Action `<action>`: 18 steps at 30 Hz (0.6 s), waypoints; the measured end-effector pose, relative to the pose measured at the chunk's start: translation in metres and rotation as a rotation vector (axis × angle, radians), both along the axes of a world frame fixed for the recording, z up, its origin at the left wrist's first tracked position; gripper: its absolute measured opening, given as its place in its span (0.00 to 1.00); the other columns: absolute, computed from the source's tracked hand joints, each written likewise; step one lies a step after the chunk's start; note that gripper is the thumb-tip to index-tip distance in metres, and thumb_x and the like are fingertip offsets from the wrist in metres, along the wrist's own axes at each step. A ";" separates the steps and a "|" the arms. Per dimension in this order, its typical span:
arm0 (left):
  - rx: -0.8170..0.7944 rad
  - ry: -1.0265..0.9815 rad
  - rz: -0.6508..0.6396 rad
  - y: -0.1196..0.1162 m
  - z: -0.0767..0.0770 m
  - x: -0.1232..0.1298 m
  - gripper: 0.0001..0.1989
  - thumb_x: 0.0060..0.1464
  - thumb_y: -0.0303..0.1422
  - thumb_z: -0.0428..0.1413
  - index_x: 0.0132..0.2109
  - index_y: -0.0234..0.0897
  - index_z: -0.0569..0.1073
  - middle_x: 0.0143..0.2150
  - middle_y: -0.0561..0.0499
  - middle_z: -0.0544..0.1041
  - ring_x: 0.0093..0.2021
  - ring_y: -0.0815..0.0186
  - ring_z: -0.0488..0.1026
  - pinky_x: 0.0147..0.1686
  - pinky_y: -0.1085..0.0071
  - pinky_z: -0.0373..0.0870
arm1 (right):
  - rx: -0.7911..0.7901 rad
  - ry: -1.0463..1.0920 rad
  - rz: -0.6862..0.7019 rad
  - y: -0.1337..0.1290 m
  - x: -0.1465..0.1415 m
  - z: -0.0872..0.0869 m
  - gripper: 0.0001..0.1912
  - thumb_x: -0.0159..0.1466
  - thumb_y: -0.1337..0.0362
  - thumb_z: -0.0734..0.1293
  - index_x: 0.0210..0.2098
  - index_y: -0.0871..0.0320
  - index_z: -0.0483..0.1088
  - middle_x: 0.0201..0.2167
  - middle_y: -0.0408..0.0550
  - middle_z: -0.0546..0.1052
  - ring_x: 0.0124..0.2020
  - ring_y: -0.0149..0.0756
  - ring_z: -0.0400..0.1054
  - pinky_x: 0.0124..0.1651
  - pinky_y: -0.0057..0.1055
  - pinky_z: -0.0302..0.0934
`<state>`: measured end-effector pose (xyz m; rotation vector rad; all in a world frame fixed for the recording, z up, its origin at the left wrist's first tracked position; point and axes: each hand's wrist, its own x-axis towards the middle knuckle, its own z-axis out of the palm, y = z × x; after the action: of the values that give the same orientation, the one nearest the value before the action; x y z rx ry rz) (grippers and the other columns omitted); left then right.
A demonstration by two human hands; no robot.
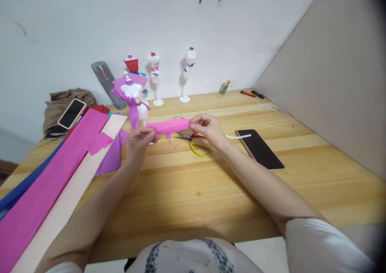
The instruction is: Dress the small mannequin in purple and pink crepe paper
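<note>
A pink strip (171, 125) is stretched level between my two hands above the wooden table. My left hand (139, 142) pinches its left end, and my right hand (208, 130) pinches the right end between thumb and fingers. Just behind my left hand stands a small white mannequin (134, 92) draped in purple material. Scissors with a yellow handle (200, 149) lie open below the strip, their red handle partly hidden by my right hand. Small purple scraps (174, 143) lie beside the blades.
Pink sheets (51, 184), cream and purple material cover the left side. A phone (72, 113) rests on brown cloth (57, 104). Other mannequins (155, 74) (189, 70) and a bottle (109, 84) stand at the back. A black tablet-like device (262, 148) lies right, under a white strip (238, 136).
</note>
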<state>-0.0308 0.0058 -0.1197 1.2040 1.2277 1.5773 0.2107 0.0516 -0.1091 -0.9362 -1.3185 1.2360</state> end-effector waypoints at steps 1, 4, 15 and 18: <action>0.007 0.014 0.006 0.000 0.000 0.000 0.10 0.45 0.38 0.67 0.33 0.39 0.76 0.24 0.54 0.80 0.26 0.64 0.79 0.31 0.65 0.77 | 0.006 -0.011 -0.006 0.000 0.000 -0.001 0.16 0.46 0.55 0.79 0.26 0.56 0.73 0.21 0.40 0.75 0.21 0.28 0.66 0.27 0.29 0.63; 0.046 0.075 0.023 0.001 -0.001 0.000 0.09 0.46 0.38 0.66 0.33 0.39 0.77 0.24 0.53 0.80 0.26 0.64 0.78 0.31 0.65 0.77 | 0.048 -0.028 -0.026 0.001 0.001 -0.003 0.16 0.48 0.55 0.79 0.29 0.55 0.75 0.26 0.43 0.78 0.25 0.31 0.71 0.31 0.31 0.67; 0.270 0.371 0.060 -0.001 -0.001 -0.004 0.08 0.54 0.33 0.60 0.41 0.41 0.82 0.27 0.56 0.80 0.27 0.69 0.77 0.32 0.70 0.75 | 0.147 -0.053 -0.062 0.005 0.002 -0.019 0.15 0.53 0.56 0.77 0.39 0.53 0.82 0.45 0.49 0.84 0.48 0.43 0.78 0.53 0.41 0.71; 0.310 0.414 0.065 -0.001 -0.001 -0.004 0.07 0.55 0.31 0.59 0.40 0.42 0.82 0.27 0.56 0.79 0.26 0.69 0.76 0.32 0.70 0.75 | 0.219 -0.151 -0.101 0.005 0.003 -0.021 0.11 0.57 0.58 0.74 0.39 0.52 0.83 0.42 0.49 0.84 0.45 0.41 0.77 0.50 0.39 0.70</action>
<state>-0.0353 0.0047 -0.1206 1.7732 1.3154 1.6607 0.2136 0.0571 -0.1300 -0.9396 -1.4743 0.9370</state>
